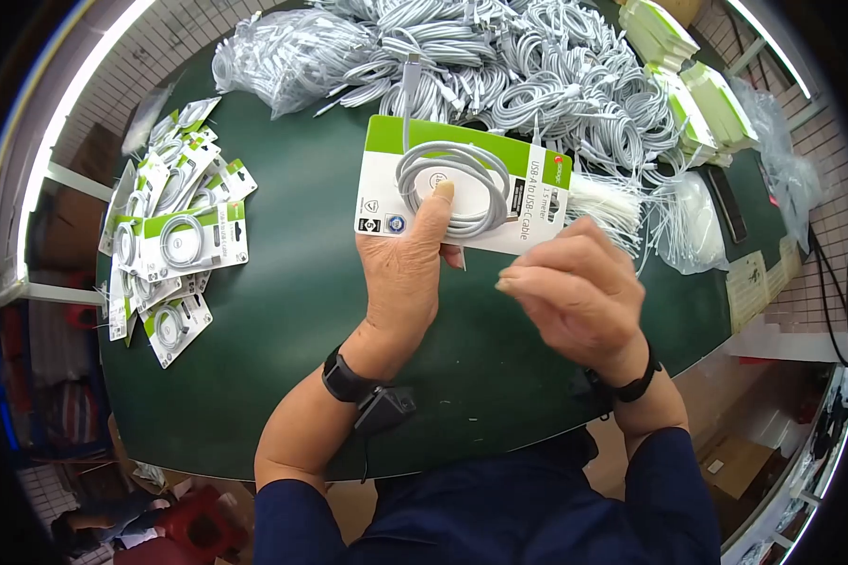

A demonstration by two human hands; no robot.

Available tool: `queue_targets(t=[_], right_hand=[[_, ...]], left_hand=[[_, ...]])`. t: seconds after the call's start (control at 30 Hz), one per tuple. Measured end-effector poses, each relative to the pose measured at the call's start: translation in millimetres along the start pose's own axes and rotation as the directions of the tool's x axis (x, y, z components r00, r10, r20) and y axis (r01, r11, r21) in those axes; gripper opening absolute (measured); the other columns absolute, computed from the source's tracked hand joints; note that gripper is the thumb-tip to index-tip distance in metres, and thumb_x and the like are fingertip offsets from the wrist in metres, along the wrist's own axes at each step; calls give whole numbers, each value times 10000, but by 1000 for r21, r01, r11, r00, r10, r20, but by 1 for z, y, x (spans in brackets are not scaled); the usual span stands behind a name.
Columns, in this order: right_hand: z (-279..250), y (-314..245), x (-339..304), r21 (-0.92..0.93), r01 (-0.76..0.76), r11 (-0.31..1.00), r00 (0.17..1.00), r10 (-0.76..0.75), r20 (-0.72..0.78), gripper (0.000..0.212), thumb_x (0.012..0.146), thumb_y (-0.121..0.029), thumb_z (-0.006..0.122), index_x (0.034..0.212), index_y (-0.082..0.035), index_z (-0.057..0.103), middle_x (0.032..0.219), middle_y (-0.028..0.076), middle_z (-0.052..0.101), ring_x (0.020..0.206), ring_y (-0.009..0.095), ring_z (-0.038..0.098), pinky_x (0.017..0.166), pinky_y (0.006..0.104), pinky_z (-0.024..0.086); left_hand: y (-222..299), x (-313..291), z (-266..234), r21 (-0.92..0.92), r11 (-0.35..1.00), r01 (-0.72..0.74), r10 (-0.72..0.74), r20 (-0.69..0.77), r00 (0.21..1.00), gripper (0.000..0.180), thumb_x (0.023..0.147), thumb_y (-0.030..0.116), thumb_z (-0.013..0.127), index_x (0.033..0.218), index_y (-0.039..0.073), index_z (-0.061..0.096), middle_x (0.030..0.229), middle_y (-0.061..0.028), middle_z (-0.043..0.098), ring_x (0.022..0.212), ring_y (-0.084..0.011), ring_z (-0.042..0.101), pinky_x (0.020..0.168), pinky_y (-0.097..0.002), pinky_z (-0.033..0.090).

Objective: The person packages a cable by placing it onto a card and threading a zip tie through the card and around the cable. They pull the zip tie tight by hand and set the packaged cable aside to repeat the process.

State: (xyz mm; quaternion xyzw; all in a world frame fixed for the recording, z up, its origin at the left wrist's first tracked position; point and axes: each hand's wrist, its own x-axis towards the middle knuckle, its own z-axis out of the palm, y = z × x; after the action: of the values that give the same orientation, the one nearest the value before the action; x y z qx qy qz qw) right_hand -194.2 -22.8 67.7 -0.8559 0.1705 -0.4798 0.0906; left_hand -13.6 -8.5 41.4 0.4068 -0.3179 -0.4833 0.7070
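My left hand [410,259] grips a green and white backing card [528,226] from its lower edge. A coiled grey-white charging cable [485,218] lies against the card's front, pinned there by my left thumb. One end of the cable, with its plug [412,75], sticks up past the card's top edge. Beside the card's lower right corner is my right hand [584,297], raised above the table. Its thumb and fingertips are pinched together, apart from the card; whether anything thin is between them I cannot make out.
Carded cables [179,240] lie in a loose pile at the left. Many bundled cables [556,75] cover the far side, some in a plastic bag [287,56]. White cable ties [608,207], stacks of cards [716,104] and a dark phone [725,205] are at the right of the green table [301,395].
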Motion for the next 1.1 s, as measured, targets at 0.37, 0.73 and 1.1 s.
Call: queue_targets(t=[0.37,0.73,1.1], right_hand=[[23,15,-13,-308,59,950,998,-48,44,267,688,-70,742,954,-81,731,821,4,626,656,187,573,560,323,470],[33,19,-16,-348,5,937,1000,4,25,205,739,28,791,889,-17,658,828,130,643,732,309,632,622,394,504],[21,10,-24,9,33,999,990,-34,140,116,871,79,699,945,36,621,900,151,649,804,288,627,736,382,522]], left_hand=[[-21,-2,17,-136,990,39,-46,-53,998,254,930,39,677,1168,22,592,1030,-25,659,849,-77,632,644,-219,514],[-65,5,16,152,965,-213,228,-84,970,218,936,128,683,1080,-35,663,902,-17,676,769,-85,621,677,-300,527],[-56,15,29,-94,993,-74,32,-386,922,312,882,223,723,938,-72,636,758,-65,639,655,-104,594,497,-302,493]])
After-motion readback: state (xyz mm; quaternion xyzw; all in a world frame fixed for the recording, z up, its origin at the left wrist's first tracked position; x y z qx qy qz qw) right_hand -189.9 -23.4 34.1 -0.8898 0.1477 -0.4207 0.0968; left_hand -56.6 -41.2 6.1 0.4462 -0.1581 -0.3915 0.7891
